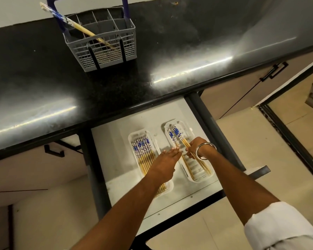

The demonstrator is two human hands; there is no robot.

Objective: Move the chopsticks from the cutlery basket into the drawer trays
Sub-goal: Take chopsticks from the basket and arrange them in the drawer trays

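Both arms come up from the bottom of the frame and meet over the open drawer (116,159) at lower centre; left hand (165,162) is stretched out flat, fingers straight and together, palm down, fingertips just touching the inner edge of the right tray (197,179); it's not holding anything, just hovering over the gap between the two trays. Right hand (195,150) is curled, wrist bent inward with a metal bangle (205,150) on it, fingers pinching a couple of chopsticks (177,135) around their middle; those lie lengthwise in the right tray, blue-patterned ends pointing toward the counter. A white rolled-up sleeve (278,226) shows at lower right.

Left tray (134,137) already has a neat row of chopsticks (143,150) side by side, partly hidden under the left forearm.

Further up, the black countertop (188,51) fills the middle of the frame; the grey cutlery basket (105,46) with a blue handle sits at upper left, and a last couple of chopsticks (76,26) lean out of it diagonally, patterned end up toward the top left corner.
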